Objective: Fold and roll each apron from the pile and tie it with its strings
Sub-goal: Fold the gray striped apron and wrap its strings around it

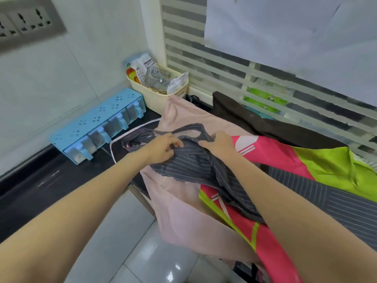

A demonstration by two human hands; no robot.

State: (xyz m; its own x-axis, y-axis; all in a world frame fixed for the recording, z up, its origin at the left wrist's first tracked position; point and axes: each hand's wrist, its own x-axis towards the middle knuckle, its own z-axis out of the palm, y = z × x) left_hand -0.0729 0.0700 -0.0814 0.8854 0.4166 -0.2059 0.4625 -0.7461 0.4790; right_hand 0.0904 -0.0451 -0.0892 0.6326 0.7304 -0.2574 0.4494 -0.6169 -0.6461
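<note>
I count two hands, my left hand (163, 147) and my right hand (219, 142). On the counter (51, 180) I see four aprons: one grey striped apron (189, 164), one pale pink apron (183, 203), one pink-and-green apron (295, 158), one dark brown apron (255, 117). Along the counter's back edge: one blue spice rack (89, 123) with four jars, one cream basket (157, 94).

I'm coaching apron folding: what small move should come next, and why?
Probably lift the bunched grey pinstriped apron and spread it flat: both the left hand and right hand grip its crumpled top, atop the pale pink cloth.
</note>
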